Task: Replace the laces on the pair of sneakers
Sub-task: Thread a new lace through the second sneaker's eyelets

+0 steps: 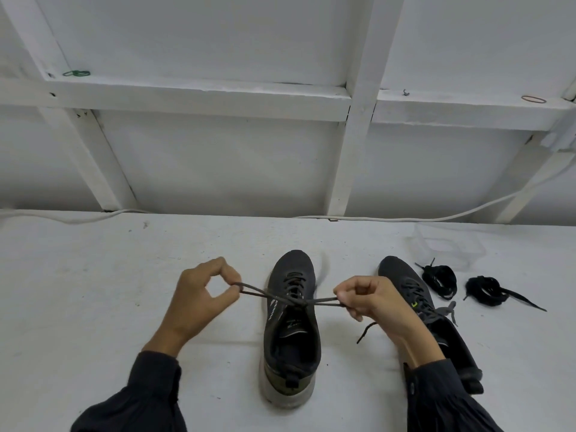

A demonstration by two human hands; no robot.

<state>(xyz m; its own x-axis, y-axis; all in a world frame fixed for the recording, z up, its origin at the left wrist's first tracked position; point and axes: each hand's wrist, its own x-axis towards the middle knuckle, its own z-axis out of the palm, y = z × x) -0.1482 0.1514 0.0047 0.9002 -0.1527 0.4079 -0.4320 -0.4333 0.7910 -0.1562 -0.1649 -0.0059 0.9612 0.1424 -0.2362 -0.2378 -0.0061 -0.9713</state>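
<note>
**Both hands hold a bow taut over a dark sneaker**

Dark sleeves (134, 397) frame the near edge of the white bench (93, 275), one at either side of a dark sneaker (291, 338) that stands upright at centre, heel toward the camera and toe pointing away. Just beyond the cuffs, the left hand (202, 294) pinches one loop of the dark lace (258, 293) between thumb and forefinger, the two fingers (232, 286) closing in a ring. The right hand (371, 300) is curled round the opposite loop, its fingers (346, 299) clenched on the strands. The two loops run in a straight line from a knot (300, 304) over the top of the shoe's tongue, and a loose lace end (367, 330) trails onto the bench beneath the right wrist.

To the right, a second sneaker (436, 319) stands at a slant, partly hidden by the right forearm, with a grey lace (445, 310) tied at its throat. Just beyond it on the right lie two bundles of black laces (439, 280) (489, 289), apart from each other. A clear plastic container (445, 244) sits behind them, near the far edge of the bench.

Along that far edge runs a white cable (436, 218). Behind it rises a white panelled wall (218, 166) with crossing battens; green rubber bands (76, 73) rest on a ledge at upper left and a brown one (533, 99) at upper right.
</note>
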